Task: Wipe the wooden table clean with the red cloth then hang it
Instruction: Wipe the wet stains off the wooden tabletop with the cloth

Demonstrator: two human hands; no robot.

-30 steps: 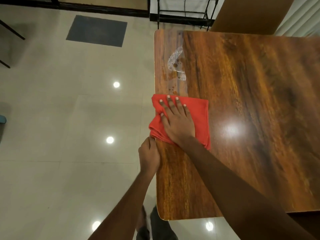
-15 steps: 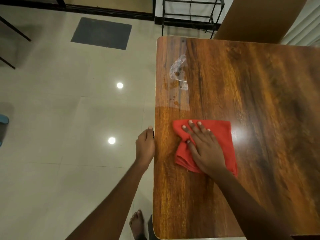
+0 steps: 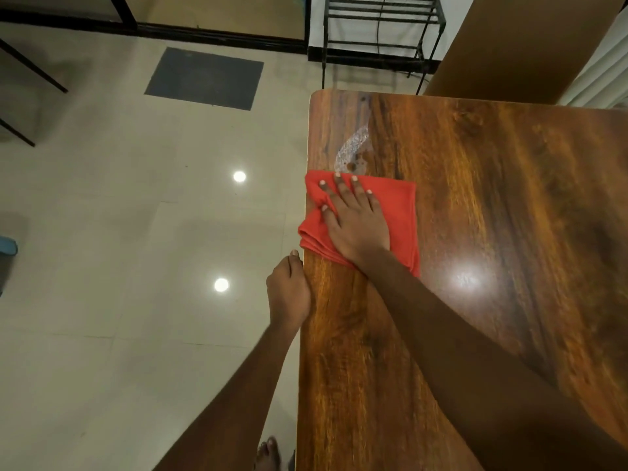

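Wiping is underway: the right hand [image 3: 356, 226] presses flat, fingers spread, on the folded red cloth [image 3: 397, 212] at the glossy wooden counter [image 3: 492, 232] edge; next, push forward over the wet smear [image 3: 353, 149]; left hand [image 3: 289, 294] rests loosely at the edge.

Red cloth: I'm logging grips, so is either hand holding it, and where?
Right hand presses flat on the red cloth's left half; no grasp. Left hand touches the table edge.

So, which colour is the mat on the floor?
Dark grey floor mat, plain, seen in the head view.

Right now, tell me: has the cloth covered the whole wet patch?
No, the wet patch shows beyond the cloth under the right hand.
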